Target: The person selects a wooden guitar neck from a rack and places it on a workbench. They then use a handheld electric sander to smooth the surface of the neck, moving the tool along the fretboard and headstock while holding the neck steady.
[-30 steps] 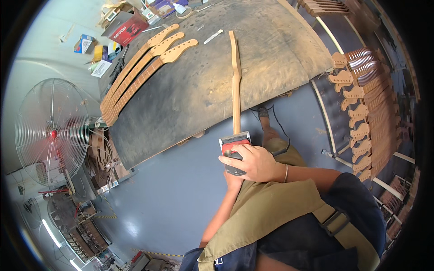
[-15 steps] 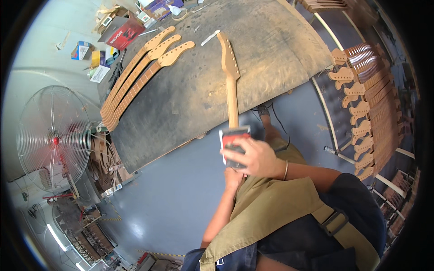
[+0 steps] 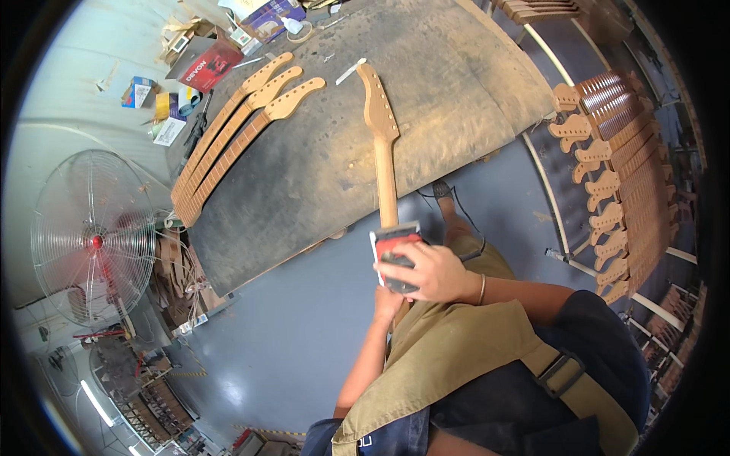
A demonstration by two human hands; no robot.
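Note:
A pale wooden guitar neck (image 3: 385, 178) points away from me, its back facing up. Its headstock (image 3: 378, 106) is over the workbench, and the other end comes back past the bench edge toward my body. My right hand (image 3: 437, 273) is closed around a red-and-black power sander (image 3: 398, 237), which lies across the neck's shaft just off the bench. Under the sander, my left hand (image 3: 388, 304) grips the near end of the neck; its fingers are partly hidden.
Several guitar necks (image 3: 262, 114) lie side by side on the bench (image 3: 304, 182) at left. Many more hang on a rack (image 3: 608, 182) at right. A large caged fan (image 3: 95, 242) stands at far left. A red box (image 3: 207, 67) and a glue bottle (image 3: 291, 25) sit at the back.
The sander has slid slightly toward me along the neck. The neck has rolled and swung a little, its headstock tip shifting left. The whole view has moved slightly.

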